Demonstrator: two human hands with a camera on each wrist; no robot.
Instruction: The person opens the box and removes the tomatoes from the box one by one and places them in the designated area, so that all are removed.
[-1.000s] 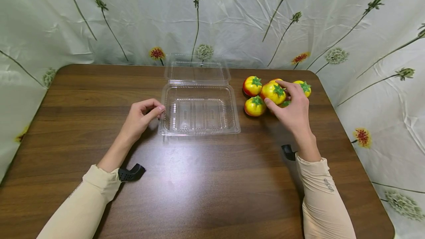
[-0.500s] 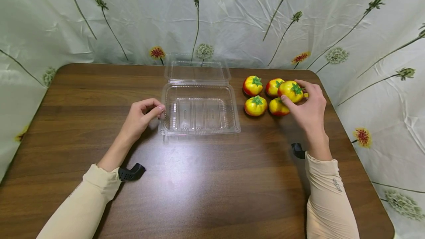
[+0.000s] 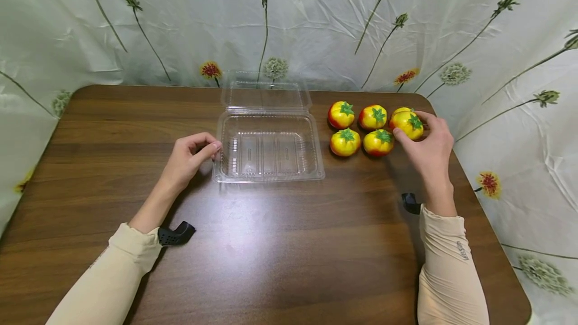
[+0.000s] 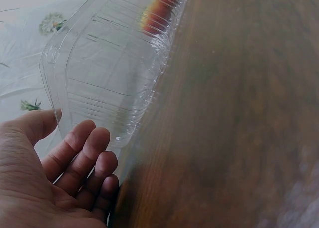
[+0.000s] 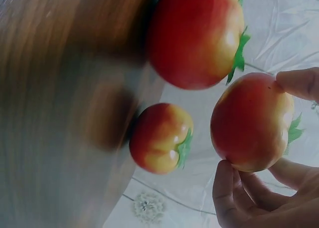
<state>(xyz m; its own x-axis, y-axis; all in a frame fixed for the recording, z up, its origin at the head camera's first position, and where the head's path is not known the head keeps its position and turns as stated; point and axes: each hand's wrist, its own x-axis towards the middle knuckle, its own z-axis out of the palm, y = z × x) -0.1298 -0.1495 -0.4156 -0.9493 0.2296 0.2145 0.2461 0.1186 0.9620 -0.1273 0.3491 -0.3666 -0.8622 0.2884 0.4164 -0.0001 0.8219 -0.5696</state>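
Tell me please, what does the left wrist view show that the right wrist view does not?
Only the left wrist view shows the left hand, its fingers loosely curled beside the corner of the clear plastic box. Only the right wrist view shows the right hand gripping a tomato with thumb and fingers, and two more tomatoes nearby. Both show the brown wooden table and the flowered cloth.

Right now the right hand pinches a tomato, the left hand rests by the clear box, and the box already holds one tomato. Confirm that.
Not quite: the box holds no tomato, as the head view shows. The right hand does pinch a tomato, and the left hand rests by the box; the other tomatoes sit on the table beside it.
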